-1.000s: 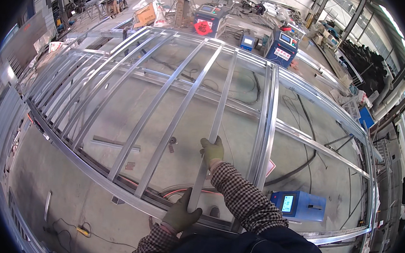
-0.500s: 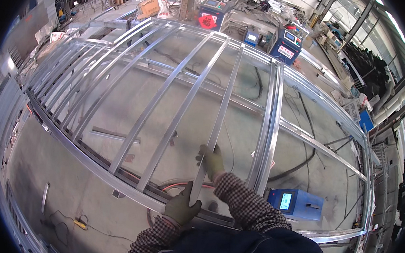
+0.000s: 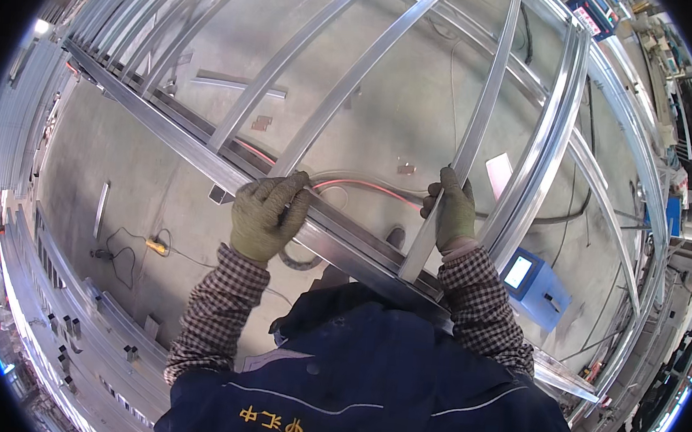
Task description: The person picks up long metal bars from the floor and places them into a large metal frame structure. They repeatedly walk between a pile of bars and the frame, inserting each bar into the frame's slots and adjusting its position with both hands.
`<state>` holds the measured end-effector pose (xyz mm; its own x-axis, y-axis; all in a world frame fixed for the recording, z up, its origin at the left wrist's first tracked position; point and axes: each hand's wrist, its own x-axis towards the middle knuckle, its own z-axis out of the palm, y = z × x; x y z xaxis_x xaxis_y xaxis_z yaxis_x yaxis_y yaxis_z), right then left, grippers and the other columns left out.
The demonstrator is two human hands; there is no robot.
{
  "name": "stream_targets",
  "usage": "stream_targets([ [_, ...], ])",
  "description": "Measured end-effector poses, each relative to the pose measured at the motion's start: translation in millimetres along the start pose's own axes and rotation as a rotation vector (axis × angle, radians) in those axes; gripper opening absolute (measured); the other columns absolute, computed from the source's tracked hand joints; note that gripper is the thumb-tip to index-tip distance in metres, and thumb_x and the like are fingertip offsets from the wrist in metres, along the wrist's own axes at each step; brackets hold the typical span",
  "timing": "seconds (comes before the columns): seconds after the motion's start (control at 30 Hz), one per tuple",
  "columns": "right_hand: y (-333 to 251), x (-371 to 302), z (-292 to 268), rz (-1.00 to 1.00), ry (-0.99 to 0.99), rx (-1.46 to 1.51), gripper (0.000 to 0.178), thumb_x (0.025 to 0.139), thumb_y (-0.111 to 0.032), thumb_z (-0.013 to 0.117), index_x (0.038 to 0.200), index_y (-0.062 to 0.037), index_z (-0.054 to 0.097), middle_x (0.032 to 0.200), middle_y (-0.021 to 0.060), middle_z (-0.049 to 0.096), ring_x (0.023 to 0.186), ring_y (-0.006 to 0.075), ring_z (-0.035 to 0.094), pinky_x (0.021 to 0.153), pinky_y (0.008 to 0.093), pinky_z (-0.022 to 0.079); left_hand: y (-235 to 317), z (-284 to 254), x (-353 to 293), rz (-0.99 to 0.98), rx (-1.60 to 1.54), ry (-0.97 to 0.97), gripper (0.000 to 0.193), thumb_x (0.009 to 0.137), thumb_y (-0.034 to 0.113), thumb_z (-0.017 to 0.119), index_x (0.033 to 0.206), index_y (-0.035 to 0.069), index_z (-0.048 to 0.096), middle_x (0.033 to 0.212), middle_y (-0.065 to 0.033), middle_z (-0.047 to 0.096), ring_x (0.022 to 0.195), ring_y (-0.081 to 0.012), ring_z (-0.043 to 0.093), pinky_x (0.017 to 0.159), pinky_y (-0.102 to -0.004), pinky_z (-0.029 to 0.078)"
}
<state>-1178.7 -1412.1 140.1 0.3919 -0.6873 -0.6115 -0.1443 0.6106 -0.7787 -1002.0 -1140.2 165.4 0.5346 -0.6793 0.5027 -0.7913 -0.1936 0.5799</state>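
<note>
A large frame of silvery metal lies in front of me, with long rails and several crossbars. My right hand (image 3: pixel 453 212), in a green work glove, is closed around one crossbar (image 3: pixel 483 121) near its close end. That end rests on the near rail (image 3: pixel 343 252). My left hand (image 3: pixel 269 216), gloved alike, is curled over the same rail farther left, at the end of the neighbouring crossbar (image 3: pixel 348 86). Its fingertips touch the metal there; the palm side is hidden. Right of my right hand runs a pair of thicker bars (image 3: pixel 539 154) set close together.
A blue machine with a lit screen (image 3: pixel 537 289) stands on the floor at right. Red and dark hoses (image 3: pixel 373 186) run beneath the frame. A yellow tool with a cable (image 3: pixel 157 247) lies at left. Stacked metal profiles (image 3: pixel 68 332) fill the lower left.
The view has tilted down toward my body. My left hand has left the crossbar's end and moved left along the rail. My right hand still grips its crossbar, whose near end appears shifted right.
</note>
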Motion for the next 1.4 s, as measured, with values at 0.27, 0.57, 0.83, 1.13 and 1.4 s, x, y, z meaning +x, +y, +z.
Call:
stream_targets([
  [0.27,24.2,14.4,44.1,0.041,-0.014,0.107,0.038,0.101,-0.035,0.076,0.124,-0.0142,0.054,0.08,0.0041,0.06,0.061,0.0177,0.06,0.05,0.0352,0.048,-20.8,14.7,-4.4,0.092,0.053,-0.184,0.034,0.084,0.005,0.084,0.116,0.006,0.076,0.078,-0.0081,0.072,0.067,-0.0265,0.072,0.06,-0.0381,0.056],
  [0.57,32.4,21.6,90.4,0.085,-0.042,0.198,0.036,0.102,-0.032,0.074,0.125,-0.0147,0.053,0.083,0.0052,0.06,0.06,0.0179,0.058,0.051,0.0361,0.047,-26.1,14.8,-3.1,0.107,0.089,-0.238,0.034,0.085,0.011,0.087,0.116,0.006,0.076,0.081,-0.0026,0.074,0.064,-0.0199,0.069,0.059,-0.0345,0.055],
  [0.83,38.2,23.4,104.1,0.058,-0.026,0.185,0.043,0.098,-0.035,0.076,0.126,-0.0105,0.056,0.084,0.0058,0.063,0.063,0.0174,0.061,0.052,0.0342,0.05,-29.4,5.5,0.5,0.272,-0.007,-0.44,0.052,0.082,0.049,0.087,0.115,0.01,0.076,0.1,-0.0021,0.077,0.089,-0.0211,0.077,0.077,-0.037,0.06],
  [1.13,38.5,24.6,119.5,0.061,-0.003,0.212,0.034,0.1,-0.031,0.076,0.123,-0.0181,0.054,0.085,0.005,0.062,0.06,0.0192,0.059,0.051,0.0372,0.046,-20.8,1.5,14.4,0.235,0.091,-0.875,0.066,0.069,0.061,0.083,0.116,0.015,0.074,0.111,-0.0009,0.073,0.103,-0.0237,0.072,0.089,-0.0446,0.057],
  [1.4,40.1,24.9,121.3,0.083,0.008,0.253,0.034,0.1,-0.031,0.076,0.123,-0.0181,0.055,0.083,0.0043,0.061,0.061,0.0195,0.058,0.051,0.0374,0.045,-19.5,-2.6,18.3,0.195,0.101,-0.997,0.061,0.067,0.047,0.088,0.12,0.02,0.074,0.117,0.0018,0.073,0.113,-0.0231,0.069,0.097,-0.0468,0.055],
])
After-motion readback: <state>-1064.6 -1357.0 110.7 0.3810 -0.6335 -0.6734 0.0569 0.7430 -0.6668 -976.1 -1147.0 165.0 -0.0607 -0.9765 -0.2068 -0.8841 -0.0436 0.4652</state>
